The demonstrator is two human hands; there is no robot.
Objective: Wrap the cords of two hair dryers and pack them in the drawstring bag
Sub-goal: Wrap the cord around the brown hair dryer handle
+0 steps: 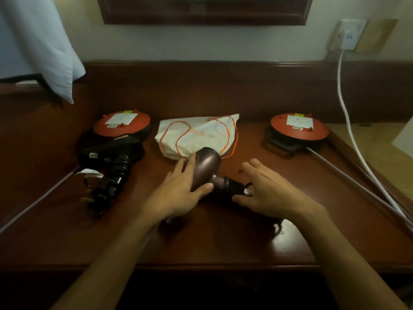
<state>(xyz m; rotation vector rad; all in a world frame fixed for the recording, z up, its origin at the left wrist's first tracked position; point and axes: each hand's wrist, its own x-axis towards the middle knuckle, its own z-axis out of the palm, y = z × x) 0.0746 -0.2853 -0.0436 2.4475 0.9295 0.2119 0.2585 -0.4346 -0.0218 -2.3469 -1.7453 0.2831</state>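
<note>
While both hands (223,193) touch one dryer (204,170), another dryer (111,155) lies apart.

One view only, worn at head height, looking forward and steeply down onto a dark reddish-brown polished wooden desk (223,242). Wide-angle, bending the near desk edge and the side walls. Close enough for both bare forearms to enter from the near edge. Facing the far cream wall (223,43), with a dark wooden frame (201,16) cut off at top.
</note>
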